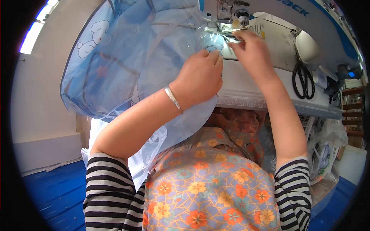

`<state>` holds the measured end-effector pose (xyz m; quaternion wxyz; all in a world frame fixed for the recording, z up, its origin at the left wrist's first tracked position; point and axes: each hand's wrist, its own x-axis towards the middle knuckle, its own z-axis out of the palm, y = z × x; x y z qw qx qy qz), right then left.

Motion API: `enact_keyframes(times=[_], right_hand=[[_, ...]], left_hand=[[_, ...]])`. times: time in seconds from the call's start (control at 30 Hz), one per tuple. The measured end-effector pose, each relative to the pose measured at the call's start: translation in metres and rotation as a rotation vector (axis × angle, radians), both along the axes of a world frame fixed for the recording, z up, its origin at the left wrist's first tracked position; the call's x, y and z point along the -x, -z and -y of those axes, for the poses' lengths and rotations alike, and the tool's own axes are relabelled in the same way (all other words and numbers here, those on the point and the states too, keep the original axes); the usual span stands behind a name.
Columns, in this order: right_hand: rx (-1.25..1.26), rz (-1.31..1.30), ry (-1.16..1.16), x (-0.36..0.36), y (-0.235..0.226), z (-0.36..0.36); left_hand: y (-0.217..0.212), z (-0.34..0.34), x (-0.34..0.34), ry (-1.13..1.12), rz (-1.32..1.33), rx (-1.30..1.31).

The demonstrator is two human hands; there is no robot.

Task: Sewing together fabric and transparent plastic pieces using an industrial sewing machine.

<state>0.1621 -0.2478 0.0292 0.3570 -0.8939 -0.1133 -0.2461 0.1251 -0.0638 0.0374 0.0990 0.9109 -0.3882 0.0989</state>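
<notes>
My left hand [198,77], a silvery bangle at its wrist, is closed on the edge of a light blue fabric piece [154,46] covered with clear plastic film and printed with white cartoon animals. The piece spreads left over the table and hangs over its front edge. My right hand [252,50] pinches a slim metal tool [228,37], perhaps snips or tweezers; its exact kind is unclear. The tool's tip points left, toward the lit needle area of the sewing machine [323,23], just beside the fabric's edge.
Black-handled scissors [303,81] lie on the table's right side. A ruler strip [243,98] runs along the front edge. Bagged items in clear plastic [327,138] stand below at right, near a white basket. A pale wall [42,96] is on the left.
</notes>
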Motion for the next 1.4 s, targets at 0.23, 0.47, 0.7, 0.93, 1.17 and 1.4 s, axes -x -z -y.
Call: enact_keyframes(times=[0.23,0.47,0.7,0.93,1.17,1.4], right_hand=[[0.386,0.193,-0.148,-0.022,0.031,0.003],[0.465,0.217,-0.142,-0.021,0.024,-0.002],[0.397,0.255,-0.161,-0.017,0.028,-0.004],[0.333,0.202,-0.145,-0.016,0.026,0.001],[0.128,0.12,-0.23,0.042,0.013,-0.002],[0.112,0.1,-0.277,0.069,0.013,-0.01]], left_hand=[[0.005,-0.001,0.004,-0.051,0.028,0.095],[0.006,0.005,-0.012,-0.063,0.018,0.1],[0.002,0.008,-0.021,-0.08,0.013,0.003],[0.006,0.008,-0.024,-0.066,0.086,-0.007],[0.009,0.005,-0.03,-0.074,0.064,0.166],[-0.003,-0.003,-0.034,-0.054,-0.139,0.192]])
